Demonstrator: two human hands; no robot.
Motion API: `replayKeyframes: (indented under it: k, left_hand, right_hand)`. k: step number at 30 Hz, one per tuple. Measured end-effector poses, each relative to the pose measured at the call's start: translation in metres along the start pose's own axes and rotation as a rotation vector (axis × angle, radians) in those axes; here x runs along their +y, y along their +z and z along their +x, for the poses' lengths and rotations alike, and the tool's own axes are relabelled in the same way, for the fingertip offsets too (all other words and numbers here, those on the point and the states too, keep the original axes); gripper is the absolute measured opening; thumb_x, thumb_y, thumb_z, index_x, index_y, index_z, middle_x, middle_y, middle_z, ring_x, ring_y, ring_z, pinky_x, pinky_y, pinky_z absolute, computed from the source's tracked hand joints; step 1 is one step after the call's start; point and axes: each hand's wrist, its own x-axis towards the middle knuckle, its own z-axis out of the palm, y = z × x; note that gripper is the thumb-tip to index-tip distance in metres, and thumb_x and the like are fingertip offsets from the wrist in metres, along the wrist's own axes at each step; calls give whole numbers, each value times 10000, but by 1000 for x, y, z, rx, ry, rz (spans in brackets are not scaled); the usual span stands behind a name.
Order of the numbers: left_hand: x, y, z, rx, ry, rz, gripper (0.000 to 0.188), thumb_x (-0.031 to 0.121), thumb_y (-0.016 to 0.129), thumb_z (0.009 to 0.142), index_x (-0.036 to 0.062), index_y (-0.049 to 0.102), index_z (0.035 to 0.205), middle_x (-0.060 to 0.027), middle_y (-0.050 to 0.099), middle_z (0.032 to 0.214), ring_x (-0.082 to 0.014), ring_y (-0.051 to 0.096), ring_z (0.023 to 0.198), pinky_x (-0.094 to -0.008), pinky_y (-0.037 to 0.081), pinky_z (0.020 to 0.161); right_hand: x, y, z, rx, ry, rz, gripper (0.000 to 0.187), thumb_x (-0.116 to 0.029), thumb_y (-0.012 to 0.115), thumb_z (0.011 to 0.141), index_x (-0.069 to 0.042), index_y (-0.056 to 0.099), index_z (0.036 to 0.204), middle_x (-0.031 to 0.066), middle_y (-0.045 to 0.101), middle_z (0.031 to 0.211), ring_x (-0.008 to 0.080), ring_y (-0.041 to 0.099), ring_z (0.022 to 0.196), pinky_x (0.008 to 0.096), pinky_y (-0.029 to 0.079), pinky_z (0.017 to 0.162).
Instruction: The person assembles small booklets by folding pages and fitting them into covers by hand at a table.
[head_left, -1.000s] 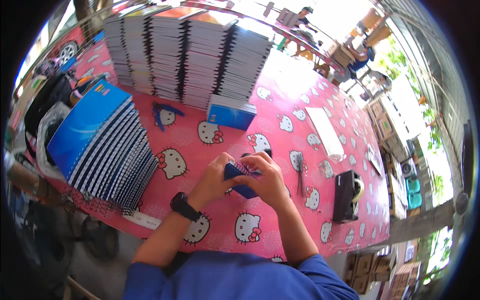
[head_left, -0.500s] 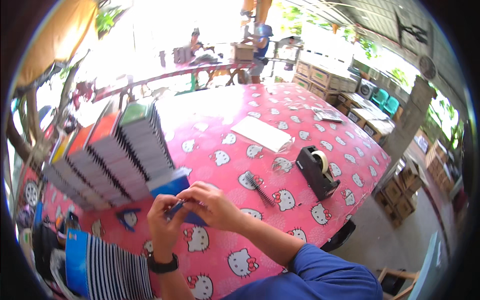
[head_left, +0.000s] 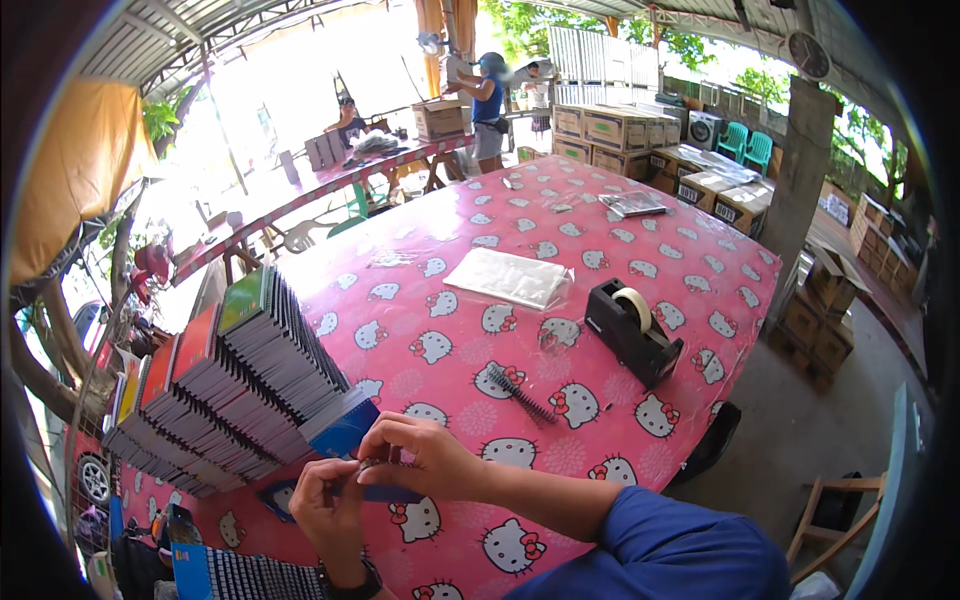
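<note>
Both my hands are at the near side of the pink table (head_left: 465, 385), fingertips meeting over a small blue notebook (head_left: 392, 494). Left hand (head_left: 332, 495): thumb and fingers nearly closed, pinching at the notebook's left end. Right hand (head_left: 425, 455): fingers curled over the top edge, thumb opposite, closed on the same notebook. Something thin shows between the fingertips; too small to tell what. Most of the notebook is hidden by my right hand; a strip of cover shows beneath it.

Surroundings: low pile of blue notepads (head_left: 343, 427) just beyond my hands, beside tall stacks of notebooks (head_left: 225, 385) to the left. Blue-handled tool (head_left: 268, 500) lies left of my left hand, partly hidden. Blue-covered stack (head_left: 192, 572) at the lower left. Loose dark coil (head_left: 522, 394) lies beyond my right forearm; tape dispenser (head_left: 632, 335) farther right; white sheets (head_left: 505, 277) in clear plastic beyond the coil.
</note>
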Motion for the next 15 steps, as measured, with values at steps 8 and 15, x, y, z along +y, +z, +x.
replayKeyframes:
  k: [8, 15]
  left_hand:
    - [5, 5, -3, -71, -44, -12, 143, 13, 659, 798, 18, 517, 809, -9, 526, 816, -58, 479, 705, -185, 398, 643]
    - [-2, 13, -4, 19, -10, -55, 145, -18, 636, 801, 30, 509, 852, -2, 522, 811, -54, 472, 696, -182, 397, 636]
  right_hand:
    - [2, -5, 0, -49, -38, -65, 170, -174, 616, 848, -14, 567, 881, 81, 552, 827, 194, 548, 724, 286, 437, 634]
    - [-1, -8, 2, -26, -108, -30, 185, -159, 617, 822, 8, 564, 882, 117, 564, 834, 276, 569, 757, 343, 446, 658]
